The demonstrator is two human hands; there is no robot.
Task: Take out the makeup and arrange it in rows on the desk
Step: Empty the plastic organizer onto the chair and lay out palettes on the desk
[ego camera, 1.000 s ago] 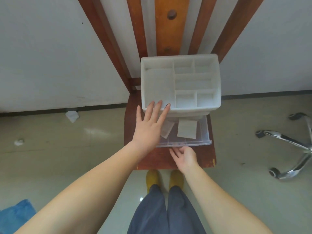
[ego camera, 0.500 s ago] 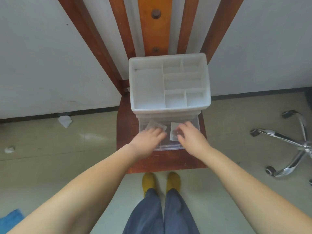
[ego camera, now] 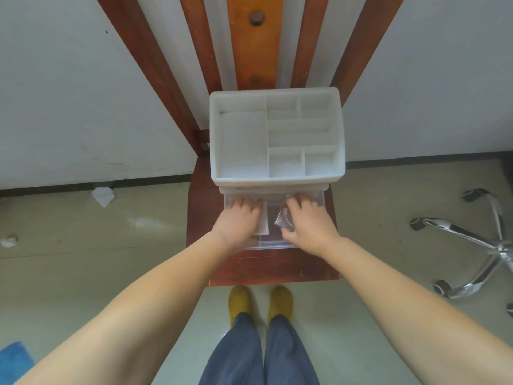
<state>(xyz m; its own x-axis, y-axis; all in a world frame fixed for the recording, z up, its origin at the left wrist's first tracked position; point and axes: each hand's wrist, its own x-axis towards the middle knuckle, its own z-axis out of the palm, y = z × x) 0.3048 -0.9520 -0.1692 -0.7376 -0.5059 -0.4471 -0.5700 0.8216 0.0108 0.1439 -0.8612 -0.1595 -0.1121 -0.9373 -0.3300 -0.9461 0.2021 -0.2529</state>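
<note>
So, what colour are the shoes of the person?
Mustard yellow shoes, seen best in the head view.

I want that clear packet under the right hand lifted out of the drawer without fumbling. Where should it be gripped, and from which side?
Probably by its raised left corner. The clear packet lies tilted in the open drawer, partly under the right hand, with that edge exposed. Come from above and pinch with thumb and fingers; the drawer's walls block a sideways approach.

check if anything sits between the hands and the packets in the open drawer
Nothing visible does. The clear drawer is pulled out from under the white organizer, and both hands are inside it: the left hand lies over a white packet, the right hand against a clear packet.
</note>
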